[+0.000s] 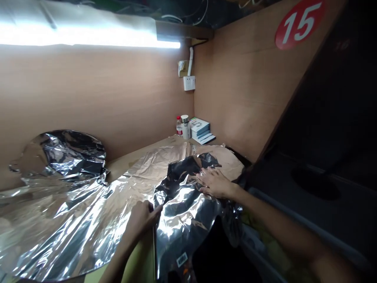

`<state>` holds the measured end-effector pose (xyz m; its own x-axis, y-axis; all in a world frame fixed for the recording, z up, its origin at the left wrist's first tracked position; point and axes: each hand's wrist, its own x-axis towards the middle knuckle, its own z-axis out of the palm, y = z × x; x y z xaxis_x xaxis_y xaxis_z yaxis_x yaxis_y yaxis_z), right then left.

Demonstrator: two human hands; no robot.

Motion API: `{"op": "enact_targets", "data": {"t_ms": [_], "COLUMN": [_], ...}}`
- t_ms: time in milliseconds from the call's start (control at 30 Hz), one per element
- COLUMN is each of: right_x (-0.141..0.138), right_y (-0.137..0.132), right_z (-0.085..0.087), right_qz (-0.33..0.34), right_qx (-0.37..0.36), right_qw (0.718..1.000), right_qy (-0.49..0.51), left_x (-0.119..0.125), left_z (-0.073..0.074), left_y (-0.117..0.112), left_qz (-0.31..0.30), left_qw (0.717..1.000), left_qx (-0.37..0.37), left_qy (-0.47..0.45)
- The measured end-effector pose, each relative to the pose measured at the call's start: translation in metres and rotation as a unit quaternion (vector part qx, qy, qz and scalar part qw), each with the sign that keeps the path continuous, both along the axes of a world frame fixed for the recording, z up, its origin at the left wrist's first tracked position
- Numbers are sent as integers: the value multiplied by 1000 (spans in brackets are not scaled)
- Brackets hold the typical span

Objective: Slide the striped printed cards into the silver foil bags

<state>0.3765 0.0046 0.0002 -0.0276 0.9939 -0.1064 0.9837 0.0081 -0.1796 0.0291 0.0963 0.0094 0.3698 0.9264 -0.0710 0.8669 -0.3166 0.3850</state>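
A large crumpled sheet of silver foil (88, 208) spreads over the desk and hangs past its near edge, with dark reflections in its folds. My left hand (141, 219) grips the sheet's torn inner edge between curled fingers. My right hand (214, 182) lies on the foil further right, its fingers spread and holding nothing. Beneath the sheet's far side shows a piece of brown paper (228, 161). A second rounded foil piece (63, 155) stands against the wall at the left. A small barcode label (182, 259) sits on the foil's hanging part.
A plastic water bottle (179, 126), a white flask with a metal cap (185, 126) and stacked boxes (200, 129) stand in the far corner of the wooden desk (132, 165). A wall socket (189, 83) sits above them. A dark partition rises at the right.
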Motion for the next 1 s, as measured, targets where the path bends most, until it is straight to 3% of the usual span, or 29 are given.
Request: {"op": "enact_targets", "data": {"t_ms": [100,200,267,333,433,533,633,733,867,1000], "right_x": [-25,-52,-61,-58,-38,-27,-47,-85,-123,-132], "right_y": [1,2,4,5,-4,-33,-72,-95,-91,-86], "right_z": [13,14,8,6,18,39,46,34,15,12], "right_qz": [-10,71,110,126,124,96,202,315,302,305], "right_qx": [45,65,48,46,51,92,142,182,271,321], "right_qw": [999,995,993,991,989,986,963,927,913,896], "right_qy": [-15,5,15,19,55,96,112,93,43,25], "left_x": [1,27,50,72,88,82,74,76,92,84], "left_z": [11,30,42,47,34,9,-7,-4,11,15], "left_y": [0,-8,-19,-30,-41,-41,-30,-12,22,67], "left_qz": [-9,-32,-118,-242,-345,-353,-339,-289,-282,-280], "left_qw": [998,993,979,953,933,934,935,942,944,947], "left_qx": [-54,-38,-25,-45,-76,-48,-46,-18,153,157], "left_qy": [-41,-104,-164,-176,-67,-12,-93,-170,-83,-10]}}
